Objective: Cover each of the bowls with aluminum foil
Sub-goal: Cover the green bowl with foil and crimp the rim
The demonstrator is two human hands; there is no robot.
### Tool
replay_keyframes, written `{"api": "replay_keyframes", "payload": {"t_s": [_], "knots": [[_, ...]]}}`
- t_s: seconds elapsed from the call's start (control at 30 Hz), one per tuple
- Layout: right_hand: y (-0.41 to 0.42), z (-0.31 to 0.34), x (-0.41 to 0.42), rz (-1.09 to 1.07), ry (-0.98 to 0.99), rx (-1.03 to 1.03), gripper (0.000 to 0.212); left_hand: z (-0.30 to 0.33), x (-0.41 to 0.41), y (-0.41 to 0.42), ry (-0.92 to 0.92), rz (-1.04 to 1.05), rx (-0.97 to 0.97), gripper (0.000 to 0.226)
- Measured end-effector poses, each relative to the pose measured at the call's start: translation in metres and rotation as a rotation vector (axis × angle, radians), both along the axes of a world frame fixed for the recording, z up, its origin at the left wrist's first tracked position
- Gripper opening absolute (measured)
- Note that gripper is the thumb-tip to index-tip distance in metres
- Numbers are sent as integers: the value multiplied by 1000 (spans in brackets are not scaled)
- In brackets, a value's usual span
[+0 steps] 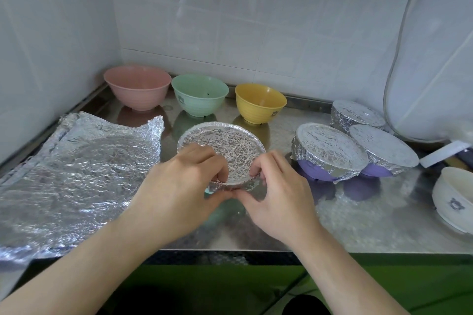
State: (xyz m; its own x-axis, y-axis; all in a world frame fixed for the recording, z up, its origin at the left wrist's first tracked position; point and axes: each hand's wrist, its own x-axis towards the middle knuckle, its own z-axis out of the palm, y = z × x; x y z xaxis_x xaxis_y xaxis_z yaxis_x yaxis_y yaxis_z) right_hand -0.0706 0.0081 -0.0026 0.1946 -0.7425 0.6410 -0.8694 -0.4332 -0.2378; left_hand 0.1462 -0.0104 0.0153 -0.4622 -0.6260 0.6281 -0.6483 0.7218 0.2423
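Observation:
A bowl topped with crinkled foil (222, 146) stands at the counter's middle. My left hand (184, 181) and my right hand (276, 192) both pinch the foil's near edge against the bowl's rim, thumbs almost touching below it. Uncovered bowls line the back wall: pink (137, 89), green (199, 94), yellow (259, 102). On the right sit three foil-covered bowls: one (330, 148) and another (384, 151) purple underneath, the third (355, 112) behind them. An uncovered white bowl (453, 197) sits at the far right.
A large crumpled foil sheet (76, 174) lies on the steel counter (358, 225) at the left, overhanging the front edge. A white appliance (435, 71) with a cord stands in the right corner. Tiled walls close the left and back.

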Motion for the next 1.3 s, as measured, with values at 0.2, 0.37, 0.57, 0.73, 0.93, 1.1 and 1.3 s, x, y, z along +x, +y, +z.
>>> {"api": "replay_keyframes", "payload": {"t_s": [0.2,0.37,0.57,0.73,0.93,1.1,1.3], "knots": [[1,-1,-2,20,9,-4,49,-4,-1,-1,28,14,-17,25],[2,1,-7,69,-2,12,45,-4,3,-7,99,-33,50,27],[2,3,1,43,26,-46,36,1,0,0,24,17,1,27],[3,2,2,41,58,-63,39,-3,-3,1,21,44,-34,20],[5,-4,3,-30,47,-50,43,-3,-1,-2,57,46,7,26],[19,-8,9,-120,-371,197,47,-3,-1,-4,102,70,29,28],[21,-7,18,-94,-974,666,29,-4,-2,-1,99,80,22,28]]}}
